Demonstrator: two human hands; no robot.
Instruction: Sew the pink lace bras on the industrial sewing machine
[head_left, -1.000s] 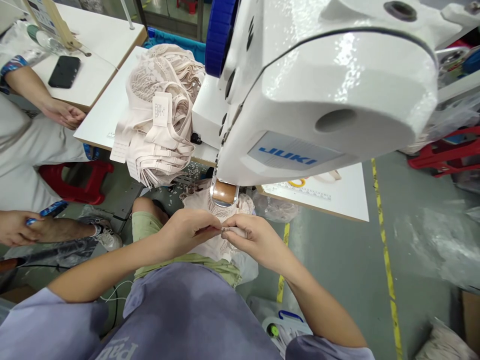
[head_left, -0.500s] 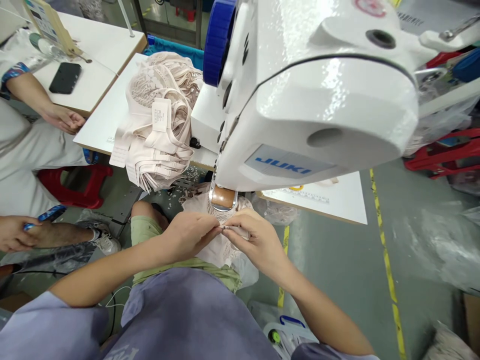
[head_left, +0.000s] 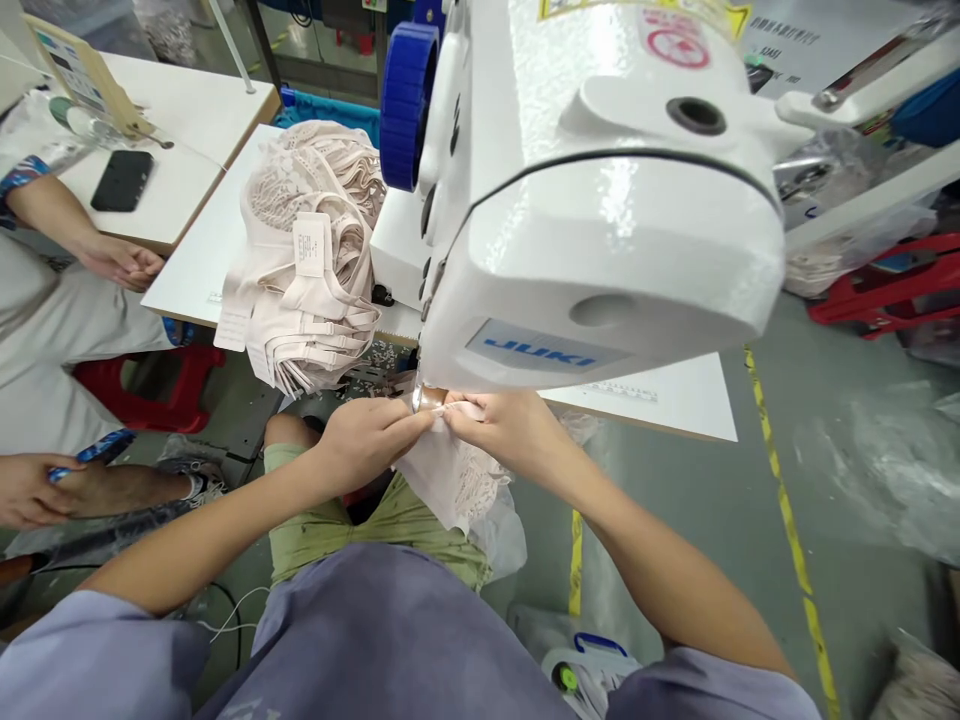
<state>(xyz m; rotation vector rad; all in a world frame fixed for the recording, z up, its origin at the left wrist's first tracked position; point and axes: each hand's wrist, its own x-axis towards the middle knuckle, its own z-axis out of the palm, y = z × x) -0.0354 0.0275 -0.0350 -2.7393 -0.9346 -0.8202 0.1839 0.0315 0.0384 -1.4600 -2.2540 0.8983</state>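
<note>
Beige lace garment (head_left: 450,490), draped over my green shorts (head_left: 375,530), its upper edge held before me. From left: black phone (head_left: 122,181) lying on a white tabletop (head_left: 199,85); heap of beige garments (head_left: 289,300), paper tag (head_left: 309,245) uppermost, on the adjoining tabletop (head_left: 196,268); my left hand (head_left: 367,440), fingers clamped on the garment's edge; my right hand (head_left: 514,425), fingers pinching that edge just beside; white sewing machine (head_left: 600,250), its head above both hands; yellow floor tape (head_left: 782,500).
</note>
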